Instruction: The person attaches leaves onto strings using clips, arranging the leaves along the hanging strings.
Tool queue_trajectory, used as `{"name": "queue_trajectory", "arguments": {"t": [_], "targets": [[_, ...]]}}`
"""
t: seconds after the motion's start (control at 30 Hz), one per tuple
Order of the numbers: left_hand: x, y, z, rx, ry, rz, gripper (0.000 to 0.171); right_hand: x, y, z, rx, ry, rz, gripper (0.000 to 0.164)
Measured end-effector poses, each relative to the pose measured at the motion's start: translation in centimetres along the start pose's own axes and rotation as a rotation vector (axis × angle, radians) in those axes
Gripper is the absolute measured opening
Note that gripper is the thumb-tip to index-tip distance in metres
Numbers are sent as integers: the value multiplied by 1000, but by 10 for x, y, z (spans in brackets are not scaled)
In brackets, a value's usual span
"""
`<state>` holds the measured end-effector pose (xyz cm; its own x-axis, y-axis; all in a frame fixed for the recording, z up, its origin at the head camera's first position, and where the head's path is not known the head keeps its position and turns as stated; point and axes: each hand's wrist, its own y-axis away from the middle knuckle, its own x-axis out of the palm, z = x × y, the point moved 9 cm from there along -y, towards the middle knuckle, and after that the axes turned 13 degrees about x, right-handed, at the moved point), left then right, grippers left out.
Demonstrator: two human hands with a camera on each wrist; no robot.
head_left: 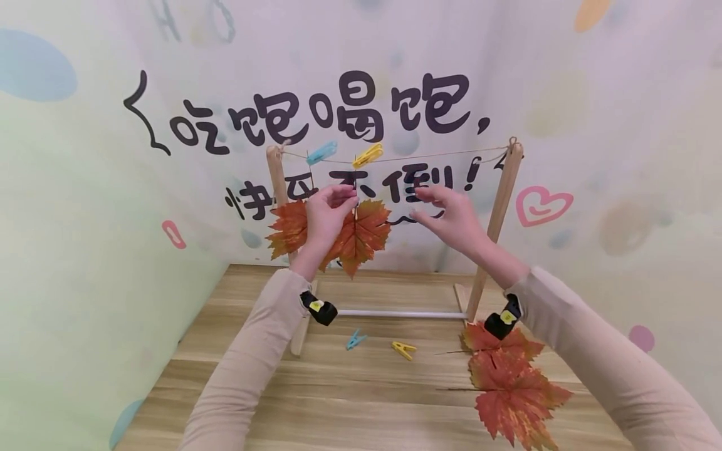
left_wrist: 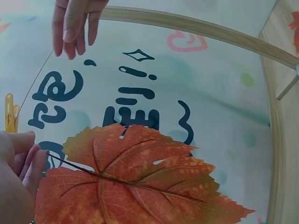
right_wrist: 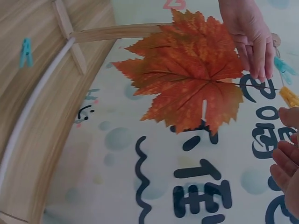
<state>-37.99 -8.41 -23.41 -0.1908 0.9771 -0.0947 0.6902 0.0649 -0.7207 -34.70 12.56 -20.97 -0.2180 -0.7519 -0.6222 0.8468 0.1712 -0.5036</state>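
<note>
With its thumb and fingers, my left hand (head_left: pixel 331 210) pinches the thin stem of an orange-red maple leaf (left_wrist: pixel 135 177). Above it, a yellow clothespin (head_left: pixel 368 155) grips the top of that stem at the string (head_left: pixel 440 155). Beside it on the left, a blue clothespin (head_left: pixel 322 153) holds a second maple leaf (head_left: pixel 289 228), partly hidden by the left hand. My right hand (head_left: pixel 451 216) hovers in the air to the right of the leaves, fingers apart and nothing between them.
The string spans two wooden posts (head_left: pixel 496 213) joined low down by a white rod (head_left: pixel 400 314). On the wooden table (head_left: pixel 361 407) lie a blue clothespin (head_left: pixel 356 339), a yellow clothespin (head_left: pixel 403 349) and overlapping maple leaves (head_left: pixel 516 398) at the right. A printed cloth (head_left: pixel 620 125) hangs behind.
</note>
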Motion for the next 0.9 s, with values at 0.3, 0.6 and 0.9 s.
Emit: {"name": "queue_trajectory", "arguments": {"t": [0.3, 0.6, 0.9], "targets": [[6, 25, 14, -13, -22, 97, 21, 13, 30, -37, 40, -11, 60, 42], [14, 52, 28, -50, -41, 179, 20, 19, 57, -69, 99, 26, 102, 41], [19, 79, 47, -62, -50, 214, 17, 29, 92, -108, 189, 12, 199, 40]]}}
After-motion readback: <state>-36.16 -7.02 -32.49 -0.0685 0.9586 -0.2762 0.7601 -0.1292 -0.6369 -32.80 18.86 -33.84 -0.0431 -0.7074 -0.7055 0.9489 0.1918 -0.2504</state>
